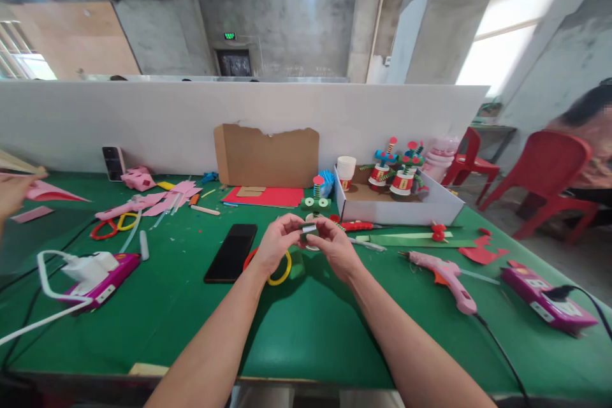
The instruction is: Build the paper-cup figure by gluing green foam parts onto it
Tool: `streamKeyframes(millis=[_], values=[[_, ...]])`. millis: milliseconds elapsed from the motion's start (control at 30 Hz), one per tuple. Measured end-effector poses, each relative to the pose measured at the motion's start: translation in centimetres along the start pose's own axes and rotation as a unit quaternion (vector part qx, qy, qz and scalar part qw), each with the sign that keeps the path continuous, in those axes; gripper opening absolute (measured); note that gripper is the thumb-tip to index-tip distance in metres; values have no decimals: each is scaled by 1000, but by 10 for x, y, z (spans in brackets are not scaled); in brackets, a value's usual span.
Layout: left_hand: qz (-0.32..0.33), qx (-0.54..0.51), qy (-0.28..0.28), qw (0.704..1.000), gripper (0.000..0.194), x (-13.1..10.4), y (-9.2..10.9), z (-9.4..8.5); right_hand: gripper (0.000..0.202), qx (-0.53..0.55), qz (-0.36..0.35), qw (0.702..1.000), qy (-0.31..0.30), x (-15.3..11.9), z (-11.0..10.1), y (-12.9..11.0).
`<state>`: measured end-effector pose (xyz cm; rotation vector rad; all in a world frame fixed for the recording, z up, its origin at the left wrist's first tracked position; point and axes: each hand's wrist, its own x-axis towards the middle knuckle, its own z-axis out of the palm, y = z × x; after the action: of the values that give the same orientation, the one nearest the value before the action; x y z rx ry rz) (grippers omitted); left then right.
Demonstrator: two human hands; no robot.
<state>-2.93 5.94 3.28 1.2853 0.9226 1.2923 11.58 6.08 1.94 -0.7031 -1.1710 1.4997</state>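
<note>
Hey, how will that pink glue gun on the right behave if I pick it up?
The glue gun will probably feel stiff, given its hard-looking body. Its trailing black cord may tug, and the pale stick jutting from it could snag.

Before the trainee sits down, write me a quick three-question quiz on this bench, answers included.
1. Multiple choice: which of these is nearest the left hand? A) red chair; B) black phone; C) purple power strip.
2. True or false: the large brown cardboard lies flat on the green table.
3. Fill the gap: the open white box holds figures built on red-and-white ____.

Key:
1. B
2. False; it stands upright.
3. cups
</note>
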Motion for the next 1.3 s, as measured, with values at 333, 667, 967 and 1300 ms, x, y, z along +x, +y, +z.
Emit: streamKeyframes(millis=[333, 667, 967, 1300], values=[[66, 99, 95, 988, 19, 8, -5, -7, 39, 14, 12, 999, 44, 0, 1, -9], [79, 123, 47, 988, 14, 3, -3, -6, 40, -121, 21, 991, 50, -1, -6, -16], [15, -43, 108, 993, 35, 7, 0, -19, 35, -381, 115, 888, -231, -8, -41, -44], [44, 42, 91, 994, 29, 3, 5, -16, 25, -368, 65, 924, -82, -6, -51, -46]])
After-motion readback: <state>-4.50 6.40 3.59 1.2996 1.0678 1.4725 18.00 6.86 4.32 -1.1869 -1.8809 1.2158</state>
